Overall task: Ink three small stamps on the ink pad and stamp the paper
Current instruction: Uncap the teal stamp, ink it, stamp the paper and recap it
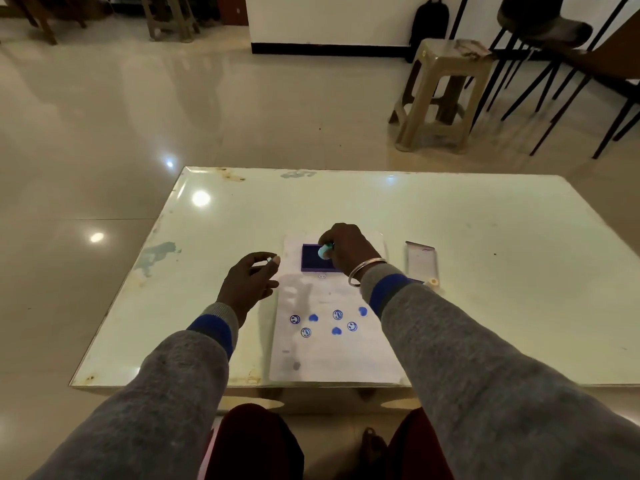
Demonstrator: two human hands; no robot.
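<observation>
- Pale table (485,271), near edge hidden behind grey sleeves.
- Paper (332,355) bearing blue prints, far end under ink pad (311,259).
- Right hand (349,249) gripping pale stamp (325,251) over pad; face unseen.
- Left hand (251,282) pinching something tiny, indistinct.

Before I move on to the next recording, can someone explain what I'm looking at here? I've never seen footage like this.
There is no machine: one camera worn on a person's head looks down at their two bare hands. On the white table lies a sheet of paper already bearing blue smiley and heart prints. A purple ink pad sits on the paper's far end. The right hand presses a small light-blue stamp onto the pad. The left hand pinches something small and pale in its fingers, probably another stamp. A clear lid lies to the right.
</observation>
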